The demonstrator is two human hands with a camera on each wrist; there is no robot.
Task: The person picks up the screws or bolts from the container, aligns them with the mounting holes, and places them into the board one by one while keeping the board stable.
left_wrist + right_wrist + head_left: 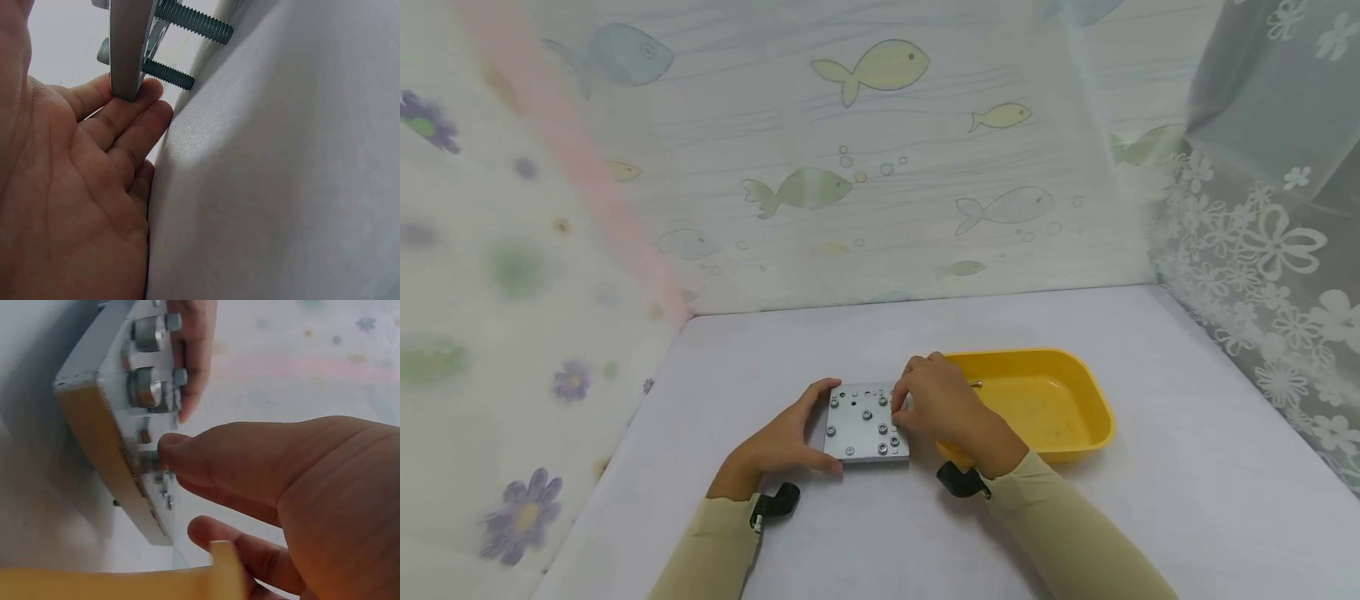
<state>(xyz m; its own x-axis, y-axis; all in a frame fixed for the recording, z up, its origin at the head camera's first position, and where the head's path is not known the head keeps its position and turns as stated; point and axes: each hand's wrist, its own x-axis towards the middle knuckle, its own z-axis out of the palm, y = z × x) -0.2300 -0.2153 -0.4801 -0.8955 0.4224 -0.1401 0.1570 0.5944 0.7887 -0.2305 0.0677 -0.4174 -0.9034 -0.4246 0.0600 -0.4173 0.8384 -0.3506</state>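
A silver metal plate (859,433) with several socket-head screws (867,415) in it lies before me, left of a yellow tray (1093,400). My left hand (784,437) grips the plate by its left side, thumb at the near edge and fingers at the far edge. In the left wrist view, threaded screw shanks (197,22) stick out of the plate's underside, above the white cloth. My right hand (942,402) is over the plate's right side. Its thumb and forefinger pinch a small screw (150,461) at the plate's face; the fingers partly hide it.
Near the tray's left wall lies a loose screw (976,384), partly behind the right hand. White cloth (865,533) covers the table. Printed fabric hangs at the back and left, and a lace curtain (1262,275) on the right.
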